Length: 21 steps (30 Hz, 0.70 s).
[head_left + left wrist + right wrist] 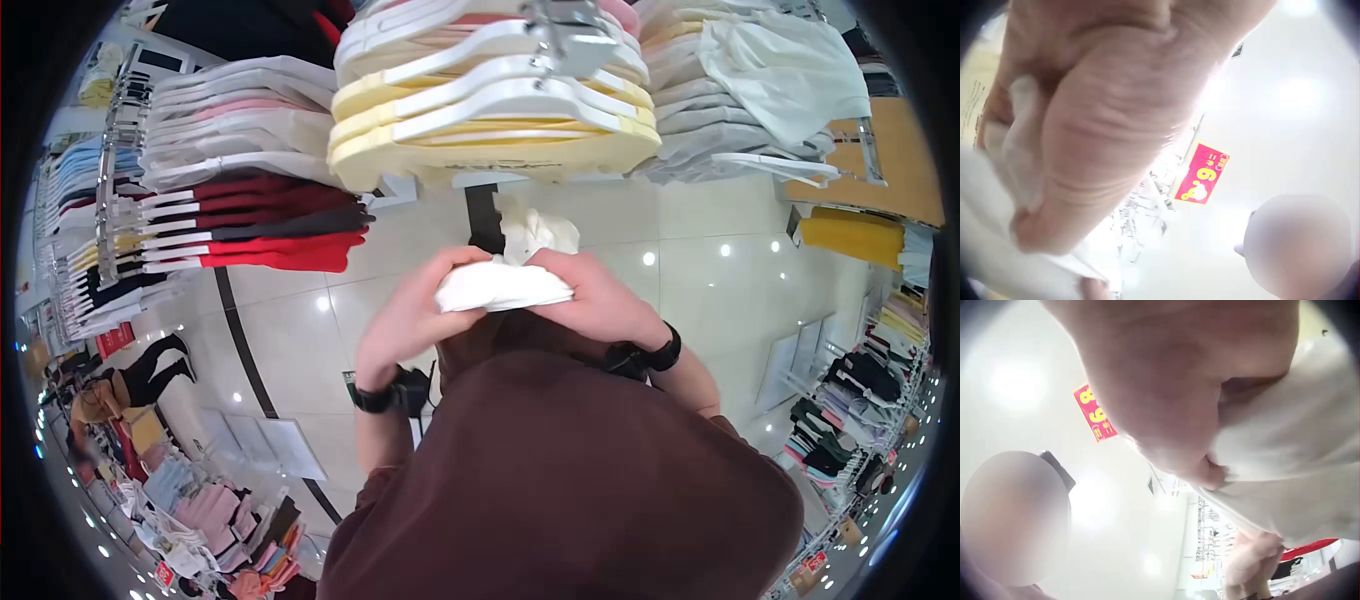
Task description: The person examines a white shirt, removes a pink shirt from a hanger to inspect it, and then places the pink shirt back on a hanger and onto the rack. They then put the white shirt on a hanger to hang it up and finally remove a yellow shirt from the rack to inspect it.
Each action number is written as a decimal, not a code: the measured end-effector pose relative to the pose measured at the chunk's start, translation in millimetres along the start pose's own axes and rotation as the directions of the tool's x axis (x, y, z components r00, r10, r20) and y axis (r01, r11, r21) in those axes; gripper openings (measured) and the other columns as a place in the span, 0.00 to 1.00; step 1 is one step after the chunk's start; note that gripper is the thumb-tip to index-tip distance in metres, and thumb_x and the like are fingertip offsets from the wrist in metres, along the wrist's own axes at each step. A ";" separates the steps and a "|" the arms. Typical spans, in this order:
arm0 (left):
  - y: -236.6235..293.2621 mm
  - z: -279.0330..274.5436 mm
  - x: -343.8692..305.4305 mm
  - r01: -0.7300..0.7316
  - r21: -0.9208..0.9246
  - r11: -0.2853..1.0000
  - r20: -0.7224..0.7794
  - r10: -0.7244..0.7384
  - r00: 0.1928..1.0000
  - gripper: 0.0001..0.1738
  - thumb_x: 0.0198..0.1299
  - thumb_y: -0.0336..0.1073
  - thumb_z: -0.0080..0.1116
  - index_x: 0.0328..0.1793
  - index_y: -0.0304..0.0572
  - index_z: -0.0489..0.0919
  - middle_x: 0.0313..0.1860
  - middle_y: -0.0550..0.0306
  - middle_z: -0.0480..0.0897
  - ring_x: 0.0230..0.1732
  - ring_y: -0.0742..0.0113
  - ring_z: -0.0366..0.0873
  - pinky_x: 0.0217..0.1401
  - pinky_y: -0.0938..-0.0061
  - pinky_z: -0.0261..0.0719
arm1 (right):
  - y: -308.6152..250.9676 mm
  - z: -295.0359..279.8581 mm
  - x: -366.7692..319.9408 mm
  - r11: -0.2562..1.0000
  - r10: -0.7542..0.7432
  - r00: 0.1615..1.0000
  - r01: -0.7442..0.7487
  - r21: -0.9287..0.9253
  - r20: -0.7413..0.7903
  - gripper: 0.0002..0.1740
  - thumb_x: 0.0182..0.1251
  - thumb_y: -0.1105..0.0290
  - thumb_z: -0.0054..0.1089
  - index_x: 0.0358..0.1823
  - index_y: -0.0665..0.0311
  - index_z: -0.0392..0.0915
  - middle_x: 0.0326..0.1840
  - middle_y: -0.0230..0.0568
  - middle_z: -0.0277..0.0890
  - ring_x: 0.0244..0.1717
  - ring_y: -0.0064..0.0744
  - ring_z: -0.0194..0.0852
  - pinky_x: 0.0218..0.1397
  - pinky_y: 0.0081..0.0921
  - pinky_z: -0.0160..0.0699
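A white cloth garment is bunched between my two hands in front of the chest, and a cream-white part of fabric hangs beyond it. My left hand grips the garment's left end, thumb on the near side and fingers curled over the far side. At the opposite end my right hand pinches the fabric. In the left wrist view the thumb presses on the white cloth. The right wrist view shows cloth spreading out from the right thumb and fingers.
Ahead is a rack of pale yellow tops on white hangers. Red and dark garments hang at the left, grey and white ones at the right. Shiny tiled floor lies below. Another person is far off at the left.
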<state>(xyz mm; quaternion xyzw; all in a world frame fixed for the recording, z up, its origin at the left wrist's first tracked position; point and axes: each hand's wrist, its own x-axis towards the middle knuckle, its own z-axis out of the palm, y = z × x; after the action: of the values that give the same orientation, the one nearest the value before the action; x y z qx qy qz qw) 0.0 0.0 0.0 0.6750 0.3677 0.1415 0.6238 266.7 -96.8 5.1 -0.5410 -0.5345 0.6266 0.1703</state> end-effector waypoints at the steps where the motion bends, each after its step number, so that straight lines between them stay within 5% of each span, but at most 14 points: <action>1: -5.7 -4.0 6.1 0.064 0.018 0.998 0.147 -0.066 0.987 0.25 0.67 0.37 0.77 0.69 0.42 0.82 0.58 0.56 0.88 0.61 0.65 0.85 0.70 0.68 0.80 | 3.3 -2.8 -7.6 0.996 -0.082 0.991 0.087 0.038 -0.102 0.28 0.78 0.68 0.69 0.77 0.56 0.79 0.67 0.43 0.88 0.68 0.41 0.86 0.74 0.33 0.80; 2: -11.6 -6.5 8.1 0.121 0.047 0.992 0.294 -0.129 0.947 0.22 0.69 0.35 0.75 0.67 0.41 0.83 0.56 0.57 0.88 0.58 0.68 0.85 0.69 0.68 0.80 | 6.8 -5.0 -14.9 0.982 -0.160 0.965 0.177 0.066 -0.210 0.27 0.79 0.71 0.68 0.77 0.57 0.78 0.66 0.41 0.88 0.68 0.37 0.86 0.74 0.32 0.79; 3: -12.5 9.9 -1.3 0.143 0.109 0.984 0.278 -0.169 0.946 0.22 0.69 0.35 0.75 0.67 0.41 0.83 0.56 0.57 0.88 0.58 0.68 0.85 0.69 0.68 0.80 | 35.7 -2.3 -32.2 0.967 -0.204 0.956 0.230 0.105 -0.212 0.27 0.79 0.71 0.68 0.77 0.57 0.78 0.66 0.41 0.88 0.68 0.37 0.86 0.74 0.32 0.79; 5: -36.6 35.6 1.5 0.178 -0.136 0.975 0.225 -0.144 0.964 0.13 0.74 0.30 0.68 0.62 0.39 0.84 0.53 0.60 0.87 0.56 0.71 0.85 0.67 0.69 0.81 | 62.7 -9.4 -63.5 0.814 -0.037 0.872 0.309 0.492 -0.488 0.26 0.79 0.75 0.66 0.76 0.64 0.78 0.67 0.38 0.87 0.68 0.30 0.84 0.72 0.32 0.80; 7: -28.4 69.2 3.0 0.157 -0.276 0.948 0.221 -0.096 0.970 0.09 0.76 0.26 0.64 0.59 0.38 0.84 0.54 0.61 0.86 0.58 0.73 0.83 0.67 0.71 0.80 | 81.0 -22.8 -90.1 0.777 -0.054 0.897 0.314 0.546 -0.438 0.27 0.79 0.78 0.63 0.77 0.67 0.76 0.68 0.35 0.85 0.69 0.27 0.82 0.72 0.31 0.80; 9: -18.0 111.1 14.6 0.152 -0.416 0.897 0.135 -0.104 0.985 0.10 0.77 0.28 0.65 0.61 0.39 0.83 0.56 0.61 0.85 0.62 0.72 0.82 0.69 0.71 0.79 | 95.5 -23.1 -108.0 0.614 -0.048 0.946 0.281 0.737 -0.320 0.30 0.77 0.78 0.63 0.80 0.65 0.73 0.71 0.36 0.83 0.71 0.27 0.80 0.73 0.31 0.78; 14: -47.1 189.7 43.0 0.136 -0.383 0.914 0.155 -0.082 0.985 0.37 0.70 0.35 0.75 0.82 0.34 0.75 0.80 0.49 0.80 0.79 0.60 0.76 0.81 0.64 0.74 | 149.5 -16.0 -132.3 0.499 -0.196 0.958 0.283 0.819 -0.211 0.35 0.74 0.75 0.67 0.81 0.67 0.70 0.74 0.39 0.80 0.73 0.30 0.79 0.74 0.32 0.78; 16: -36.5 198.5 28.8 0.154 -0.318 0.935 0.186 -0.098 0.978 0.37 0.70 0.34 0.74 0.83 0.34 0.74 0.78 0.50 0.81 0.78 0.62 0.77 0.81 0.65 0.74 | 156.1 -16.3 -140.8 0.448 -0.255 0.946 0.297 0.843 -0.198 0.36 0.72 0.73 0.68 0.81 0.68 0.70 0.75 0.41 0.80 0.74 0.31 0.79 0.75 0.33 0.78; 17: -32.0 203.8 22.8 0.166 -0.253 0.953 0.218 -0.111 0.970 0.36 0.71 0.33 0.73 0.83 0.34 0.73 0.77 0.50 0.82 0.78 0.63 0.77 0.81 0.66 0.73 | 157.4 -14.0 -147.1 0.399 -0.142 0.952 0.305 0.865 -0.270 0.37 0.71 0.73 0.69 0.81 0.70 0.70 0.75 0.42 0.80 0.75 0.33 0.78 0.77 0.35 0.78; 18: -29.7 214.3 20.4 0.125 -0.439 0.890 0.210 -0.034 0.977 0.31 0.76 0.32 0.67 0.83 0.35 0.74 0.72 0.54 0.84 0.72 0.67 0.80 0.76 0.67 0.78 | 158.7 -12.0 -153.5 0.349 -0.022 0.944 0.316 0.882 -0.329 0.38 0.70 0.73 0.70 0.81 0.71 0.70 0.76 0.44 0.79 0.76 0.34 0.78 0.78 0.36 0.77; 21: -22.1 224.6 16.9 0.107 -0.564 0.818 0.111 -0.054 0.992 0.21 0.82 0.33 0.59 0.76 0.34 0.78 0.68 0.59 0.85 0.64 0.70 0.81 0.68 0.70 0.80 | 174.3 -25.5 -166.6 0.432 -0.024 0.947 0.298 0.851 -0.320 0.39 0.69 0.75 0.70 0.81 0.71 0.70 0.77 0.46 0.78 0.79 0.37 0.76 0.80 0.39 0.76</action>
<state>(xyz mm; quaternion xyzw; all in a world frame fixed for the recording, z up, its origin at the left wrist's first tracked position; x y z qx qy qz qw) 150.5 -155.5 -66.2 0.4477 0.3085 0.1878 0.8180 411.7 -280.9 -57.2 -0.3936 -0.1482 0.7168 0.5562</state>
